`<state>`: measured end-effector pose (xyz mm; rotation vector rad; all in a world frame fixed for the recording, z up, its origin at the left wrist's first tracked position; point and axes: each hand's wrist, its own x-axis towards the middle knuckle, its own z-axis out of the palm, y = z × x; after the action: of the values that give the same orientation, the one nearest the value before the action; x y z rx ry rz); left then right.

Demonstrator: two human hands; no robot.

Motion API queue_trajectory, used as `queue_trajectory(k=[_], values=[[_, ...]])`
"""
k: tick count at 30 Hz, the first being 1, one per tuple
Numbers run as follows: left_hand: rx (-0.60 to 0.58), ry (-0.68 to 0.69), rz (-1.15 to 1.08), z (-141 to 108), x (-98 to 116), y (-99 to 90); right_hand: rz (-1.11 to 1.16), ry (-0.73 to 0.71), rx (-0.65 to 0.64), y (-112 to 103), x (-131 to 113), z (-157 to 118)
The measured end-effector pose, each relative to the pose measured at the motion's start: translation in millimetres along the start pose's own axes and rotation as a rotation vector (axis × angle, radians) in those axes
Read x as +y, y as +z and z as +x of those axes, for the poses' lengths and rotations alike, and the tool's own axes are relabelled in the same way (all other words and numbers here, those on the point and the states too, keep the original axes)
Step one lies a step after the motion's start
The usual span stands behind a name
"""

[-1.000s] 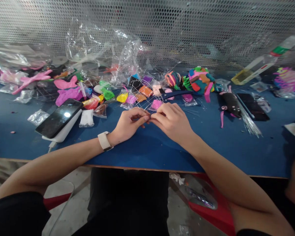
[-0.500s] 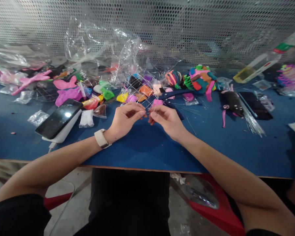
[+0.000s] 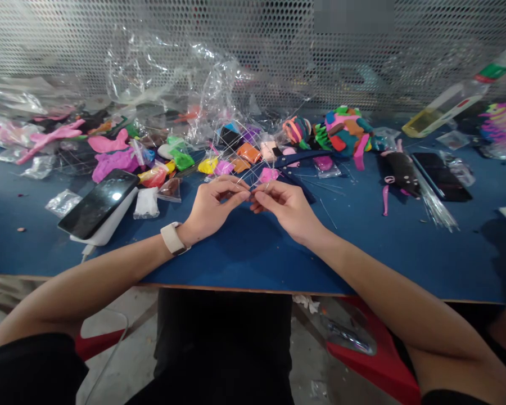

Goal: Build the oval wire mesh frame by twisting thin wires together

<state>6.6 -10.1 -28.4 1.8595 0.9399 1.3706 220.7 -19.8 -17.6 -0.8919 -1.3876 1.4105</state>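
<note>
My left hand (image 3: 220, 203) is closed in a pinch on thin metal wires (image 3: 239, 181) that cross like a lattice and stretch away from me. My right hand (image 3: 283, 208) pinches the wires close by, its fingertips almost touching the left ones. The exact point where the wires meet is hidden behind the fingers. Just beyond my hands are small packets of coloured clay, with an orange piece (image 3: 248, 152), a pink piece (image 3: 268, 175) and a yellow piece (image 3: 208, 165). Dark-handled pliers (image 3: 301, 158) lie beyond my right hand.
On the blue table (image 3: 253, 259), a phone (image 3: 99, 203) rests on a white block at left. To the right are a dark clay figure (image 3: 400, 173), a wire bundle (image 3: 436, 202), another phone (image 3: 441, 175) and a tilted bottle (image 3: 442, 107). Crumpled clear plastic (image 3: 168, 73) lies at the back.
The fingertips of both hands have come slightly closer together, the right hand moving a little to the left. The wires stay pinched between them.
</note>
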Motion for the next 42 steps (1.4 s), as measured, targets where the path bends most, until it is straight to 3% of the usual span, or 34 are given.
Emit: queue_trajectory(k=[9,19,42], values=[[-0.016,0.066,0.093,-3,2,-1.0,0.108,0.148,0.011,0,5,0],[-0.03,0.128,0.158,-3,1,1.1,0.105,0.172,-0.01,-4,8,0],[-0.069,-0.022,0.083,-4,-2,2.4,0.111,0.141,0.021,-8,15,2]])
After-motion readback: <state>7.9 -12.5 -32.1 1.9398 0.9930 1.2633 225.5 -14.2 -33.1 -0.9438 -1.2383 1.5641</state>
